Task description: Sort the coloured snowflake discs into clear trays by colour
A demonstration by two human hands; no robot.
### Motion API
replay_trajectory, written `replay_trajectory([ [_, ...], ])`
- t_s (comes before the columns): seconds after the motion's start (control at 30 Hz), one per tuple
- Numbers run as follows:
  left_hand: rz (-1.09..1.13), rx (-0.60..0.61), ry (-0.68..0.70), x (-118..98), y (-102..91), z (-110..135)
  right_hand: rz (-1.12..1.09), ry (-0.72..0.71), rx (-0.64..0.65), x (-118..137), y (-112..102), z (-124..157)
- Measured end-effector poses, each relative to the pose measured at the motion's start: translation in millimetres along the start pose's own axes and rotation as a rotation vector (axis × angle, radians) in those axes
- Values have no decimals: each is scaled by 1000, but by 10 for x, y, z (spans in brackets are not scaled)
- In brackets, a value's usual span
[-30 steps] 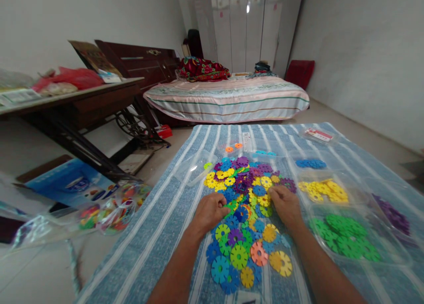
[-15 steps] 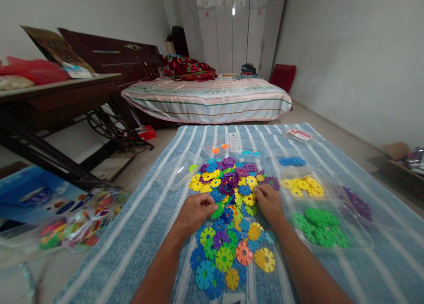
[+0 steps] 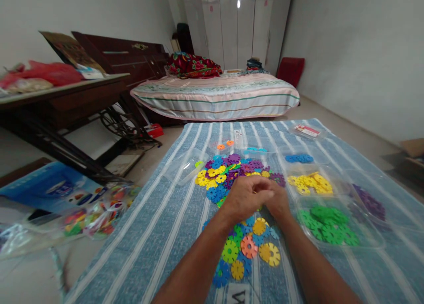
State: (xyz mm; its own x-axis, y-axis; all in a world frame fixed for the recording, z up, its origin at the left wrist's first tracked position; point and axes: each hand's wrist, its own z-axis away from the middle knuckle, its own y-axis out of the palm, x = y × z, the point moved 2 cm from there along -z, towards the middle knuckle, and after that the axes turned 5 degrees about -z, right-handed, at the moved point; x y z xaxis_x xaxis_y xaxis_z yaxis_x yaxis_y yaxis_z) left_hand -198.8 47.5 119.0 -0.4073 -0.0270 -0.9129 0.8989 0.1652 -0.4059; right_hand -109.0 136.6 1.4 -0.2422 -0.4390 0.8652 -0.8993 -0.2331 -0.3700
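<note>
My left hand point(image 3: 243, 197) reaches across the pile of notched plastic discs point(image 3: 217, 173), its fingers curled closed against my right hand. My right hand point(image 3: 278, 201) is just beside it, also with bent, closed fingers. The two hands meet over the middle of the pile; whatever is between their fingertips is hidden. Below them lie more loose discs, among them a salmon-pink disc point(image 3: 249, 246), a lime-green disc point(image 3: 230, 251) and a yellow disc point(image 3: 274, 254).
To the right stand clear trays with green discs point(image 3: 327, 224), yellow discs point(image 3: 311, 183), blue discs point(image 3: 299, 158) and purple discs point(image 3: 369, 205). A clear tray point(image 3: 175, 169) is at the left. Everything rests on a striped cloth point(image 3: 142, 233); a bed point(image 3: 215, 96) stands beyond.
My left hand has moved right from the pile's left side to meet my right hand, now covering the middle of the pile. The view has shifted slightly left.
</note>
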Motion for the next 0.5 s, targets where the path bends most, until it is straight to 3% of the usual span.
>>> replay_trajectory([
  [0.17,-296,-62,-177,430,-360,294,-21,17,18,0,18,-27],
  [0.27,-481,-86,-244,620,-473,455,-20,19,24,-13,20,-29],
  [0.5,-909,-106,-223,718,-295,535,-12,19,35,-4,12,-1],
])
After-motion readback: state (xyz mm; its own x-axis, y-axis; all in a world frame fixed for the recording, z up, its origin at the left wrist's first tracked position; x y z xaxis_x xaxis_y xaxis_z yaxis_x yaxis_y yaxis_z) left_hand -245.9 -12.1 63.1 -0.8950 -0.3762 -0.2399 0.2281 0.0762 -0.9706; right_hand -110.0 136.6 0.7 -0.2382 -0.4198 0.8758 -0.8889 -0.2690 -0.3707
